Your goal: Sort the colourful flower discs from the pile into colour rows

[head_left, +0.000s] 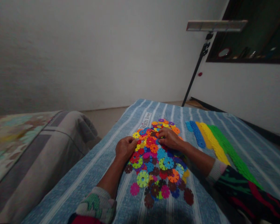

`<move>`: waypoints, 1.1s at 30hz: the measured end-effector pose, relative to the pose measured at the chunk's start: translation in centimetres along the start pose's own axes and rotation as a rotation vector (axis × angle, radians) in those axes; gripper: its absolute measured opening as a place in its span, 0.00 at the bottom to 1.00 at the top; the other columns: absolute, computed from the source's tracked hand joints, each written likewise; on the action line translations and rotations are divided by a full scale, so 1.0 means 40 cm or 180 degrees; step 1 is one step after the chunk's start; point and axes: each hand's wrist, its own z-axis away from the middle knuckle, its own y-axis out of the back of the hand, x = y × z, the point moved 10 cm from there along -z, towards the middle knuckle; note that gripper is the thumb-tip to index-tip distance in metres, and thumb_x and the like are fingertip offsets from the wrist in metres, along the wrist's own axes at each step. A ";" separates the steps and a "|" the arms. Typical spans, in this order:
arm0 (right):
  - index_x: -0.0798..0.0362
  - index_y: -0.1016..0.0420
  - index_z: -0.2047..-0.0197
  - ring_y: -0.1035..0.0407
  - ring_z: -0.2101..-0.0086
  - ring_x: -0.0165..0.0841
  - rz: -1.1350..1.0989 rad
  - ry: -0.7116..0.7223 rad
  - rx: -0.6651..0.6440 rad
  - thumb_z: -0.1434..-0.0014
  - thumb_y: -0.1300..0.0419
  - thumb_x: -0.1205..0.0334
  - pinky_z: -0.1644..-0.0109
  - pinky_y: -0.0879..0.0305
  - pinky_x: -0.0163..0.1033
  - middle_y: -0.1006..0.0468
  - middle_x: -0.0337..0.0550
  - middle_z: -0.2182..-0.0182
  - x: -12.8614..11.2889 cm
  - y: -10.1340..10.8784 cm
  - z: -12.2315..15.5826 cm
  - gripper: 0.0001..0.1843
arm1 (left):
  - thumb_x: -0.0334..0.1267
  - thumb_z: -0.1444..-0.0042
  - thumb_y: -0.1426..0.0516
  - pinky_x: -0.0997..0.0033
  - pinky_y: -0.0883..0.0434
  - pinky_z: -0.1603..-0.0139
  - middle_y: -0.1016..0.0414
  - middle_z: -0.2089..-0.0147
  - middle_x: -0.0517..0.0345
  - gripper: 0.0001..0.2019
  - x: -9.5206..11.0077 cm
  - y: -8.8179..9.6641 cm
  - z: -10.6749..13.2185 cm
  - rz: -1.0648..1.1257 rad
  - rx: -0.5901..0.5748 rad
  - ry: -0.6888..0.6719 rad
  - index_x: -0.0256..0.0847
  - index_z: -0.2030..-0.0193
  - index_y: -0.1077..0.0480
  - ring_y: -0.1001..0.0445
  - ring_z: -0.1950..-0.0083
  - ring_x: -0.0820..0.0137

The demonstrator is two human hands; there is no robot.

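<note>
A heap of colourful notched plastic discs [151, 141] lies on the blue striped cloth. My left hand [125, 149] rests at the heap's left edge, thumb and forefinger pinched together; whatever is between them is hidden. Over the upper right part of the heap is my right hand [170, 138], its fingers bent, a little apart and touching discs. I see nothing clearly held in it. Nearer to me, loose brown discs [189, 196] and a pink disc [134, 189] lie at the heap's lower edge.
Right of the heap, discs lie in long single-colour rows: blue [198, 134], orange [206, 137], yellow [216, 144] and green [233, 154]. A lamp on a black stand [194, 73] rises behind the bed [102, 158]. To the left is a grey-covered piece of furniture [60, 146].
</note>
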 end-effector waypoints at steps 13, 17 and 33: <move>0.52 0.16 0.67 0.25 0.59 0.37 0.0170 -0.0811 0.0581 0.47 0.39 0.67 0.52 0.31 0.39 0.17 0.45 0.62 0.241 0.181 0.040 0.09 | 0.48 0.50 0.49 0.70 0.37 0.70 0.23 0.76 0.58 0.16 0.002 0.005 -0.011 -0.0116 -0.0036 -0.0081 0.43 0.73 0.25 0.25 0.68 0.64; 0.53 0.16 0.69 0.25 0.60 0.37 0.0889 -0.1452 0.0529 0.48 0.38 0.70 0.56 0.32 0.34 0.16 0.45 0.64 0.389 0.262 0.106 0.08 | 0.49 0.50 0.49 0.70 0.37 0.70 0.23 0.76 0.58 0.16 0.003 0.004 -0.010 -0.0091 -0.0053 -0.0051 0.43 0.73 0.25 0.25 0.68 0.64; 0.50 0.16 0.69 0.24 0.61 0.36 0.1380 -0.1975 0.0143 0.45 0.40 0.68 0.60 0.36 0.32 0.17 0.44 0.67 0.511 0.244 0.182 0.10 | 0.49 0.52 0.48 0.70 0.37 0.69 0.24 0.76 0.58 0.16 0.005 0.010 -0.007 -0.0079 -0.0029 0.0028 0.42 0.73 0.25 0.26 0.69 0.64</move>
